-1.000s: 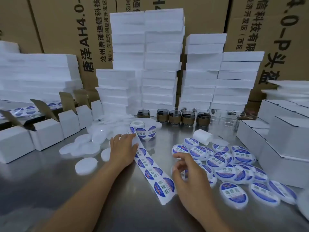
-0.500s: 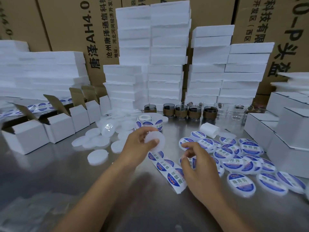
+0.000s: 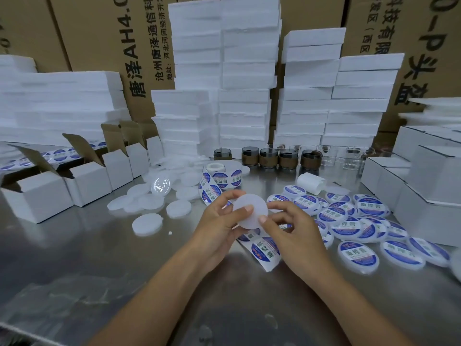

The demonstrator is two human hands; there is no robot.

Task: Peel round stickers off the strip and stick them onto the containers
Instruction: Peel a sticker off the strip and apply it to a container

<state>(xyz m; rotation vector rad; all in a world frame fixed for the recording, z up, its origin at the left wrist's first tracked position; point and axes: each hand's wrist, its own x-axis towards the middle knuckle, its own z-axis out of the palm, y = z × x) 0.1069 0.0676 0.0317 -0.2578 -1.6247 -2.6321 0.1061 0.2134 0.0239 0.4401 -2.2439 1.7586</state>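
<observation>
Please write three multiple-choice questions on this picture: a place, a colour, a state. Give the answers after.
1. Where does the white paper strip of round stickers lie?
A. on the grey metal table, below both hands
B. on the white foam stacks
C. inside an open white carton
2. Which colours have its stickers?
A. green and yellow
B. blue and white
C. black and gold
3. The white round plastic container held by the left hand and right hand is:
A. broken in two
B. labelled on the face seen
C. plain on the face seen
Answers: 1 A, it runs under the hands; 2 B, blue rims, white bands; 3 C, no sticker shows.
</observation>
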